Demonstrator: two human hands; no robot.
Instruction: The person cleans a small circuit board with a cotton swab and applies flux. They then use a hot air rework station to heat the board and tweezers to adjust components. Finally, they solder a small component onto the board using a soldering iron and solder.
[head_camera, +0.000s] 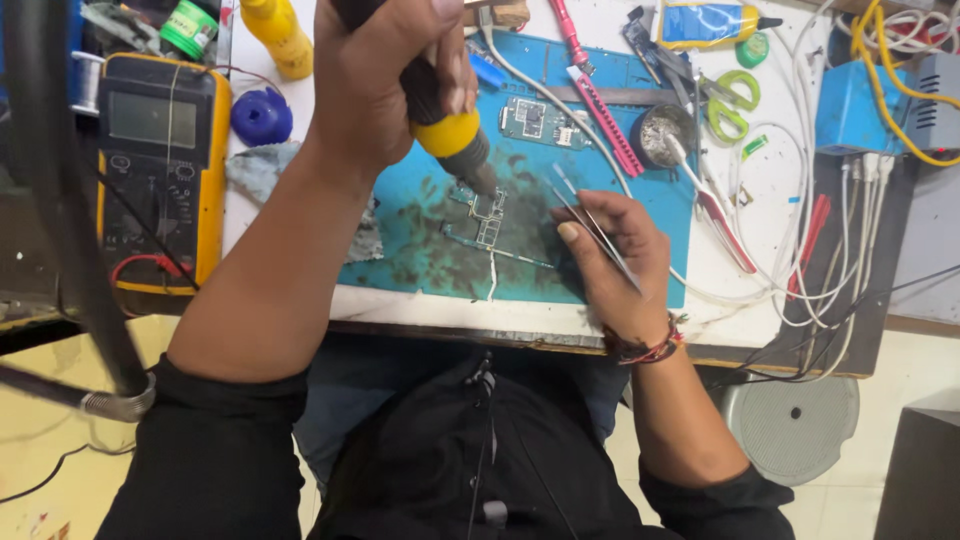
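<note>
- My left hand (385, 75) was clamped around a hot-air handpiece (450, 125) with a black grip and a yellow collar. Its long axis ran on a diagonal from the upper left down to the lower right, and the dark nozzle pointed down at the board.
- The nozzle tip hovered just over the upper end of a small circuit board (488, 222), which lay flat on the blue work mat (420, 230). I could not tell whether the tip touched it.
- The board was a narrow piece. Its long axis ran roughly away from me toward the far edge of the bench, near the middle of the stained part of the mat.
- My right hand (610, 260) was pinched shut on a pair of metal tweezers (590, 225). Their long axis slanted from the upper left to the lower right across my fingers. The pointed end sat up near the board's right side, just beside it.
- A second, greenish circuit board (538, 120) lay farther back on the mat, well apart from the first.
- A yellow multimeter (160, 165) sat to the left of the mat, and green-handled scissors (735, 100) lay to the right among white cables (800, 260).
</note>
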